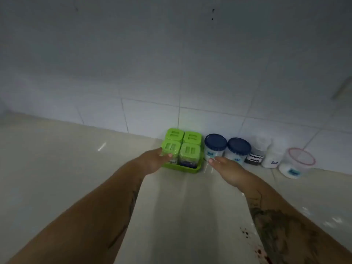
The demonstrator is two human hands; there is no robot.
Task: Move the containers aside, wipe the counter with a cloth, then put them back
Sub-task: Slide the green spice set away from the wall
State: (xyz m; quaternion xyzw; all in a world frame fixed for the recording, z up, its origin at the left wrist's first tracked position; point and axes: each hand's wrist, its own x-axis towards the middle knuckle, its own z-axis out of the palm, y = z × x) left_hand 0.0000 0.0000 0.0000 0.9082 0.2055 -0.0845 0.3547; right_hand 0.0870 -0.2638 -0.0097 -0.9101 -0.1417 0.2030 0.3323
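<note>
A person's left hand (152, 161) closes thumb and fingers round the near-left jar (170, 149) of four green-lidded ones standing in a green tray (190, 169), a hold suited to dragging the set aside. The right hand (226, 168) reaches flat-fingered and empty for the tray's other side, fingertips (211, 160) at the foot of the first blue-lidded jar (215, 143); blur hides whether they touch. Rightward, a second blue-lidded jar (239, 147), dark-labelled jar (255, 158), white jar (272, 159) and red-rimmed tub (297, 164) line the tiled wall (152, 115), awaiting removal from the counter (76, 159).
</note>
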